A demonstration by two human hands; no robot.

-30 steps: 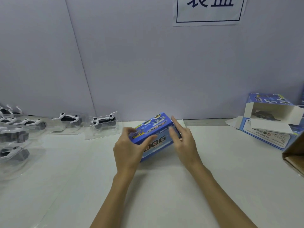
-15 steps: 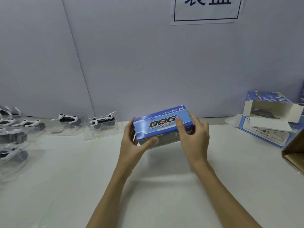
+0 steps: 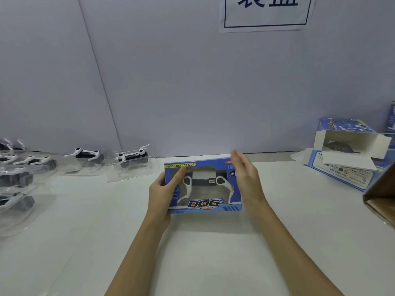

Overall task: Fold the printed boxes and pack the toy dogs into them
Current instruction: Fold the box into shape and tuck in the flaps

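A blue printed box (image 3: 203, 186) with a toy dog (image 3: 205, 180) seen through its window is held above the white bench (image 3: 213, 263). Its left end is gripped by the left hand (image 3: 162, 191), thumb on the front. The right hand (image 3: 245, 176) is held flat with straight fingers at the right end. More toy dogs in clear trays (image 3: 132, 161) lie at the left, an open box (image 3: 350, 152) at the right, a grey wall (image 3: 192, 82) behind.

Glossy printed cardboard box (image 3: 203, 207), clear plastic window; matt white table (image 3: 213, 263).
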